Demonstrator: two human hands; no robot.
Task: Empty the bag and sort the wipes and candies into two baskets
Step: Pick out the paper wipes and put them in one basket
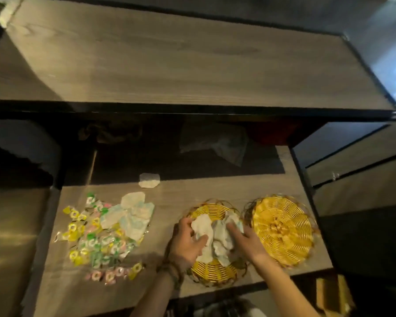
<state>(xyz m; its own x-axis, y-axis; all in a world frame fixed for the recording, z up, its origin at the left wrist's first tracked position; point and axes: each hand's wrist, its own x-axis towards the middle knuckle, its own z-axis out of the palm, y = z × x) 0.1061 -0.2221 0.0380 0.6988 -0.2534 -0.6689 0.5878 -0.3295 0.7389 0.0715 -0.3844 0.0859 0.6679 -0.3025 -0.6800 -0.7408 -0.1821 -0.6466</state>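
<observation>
In the near basket (212, 269), your left hand (185, 242) and right hand (247, 242) press wipes (217, 234) down, fingers curled on them; candies (94, 241) lie left on the wooden tabletop (169, 197); no writing is legible.

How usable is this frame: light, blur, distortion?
Head view: dim, warm light; deep shadow under the shelf hides the bag; soft motion blur on candies and both hands; wide-angle bending at the edges; wipes in the left basket readable.
</observation>
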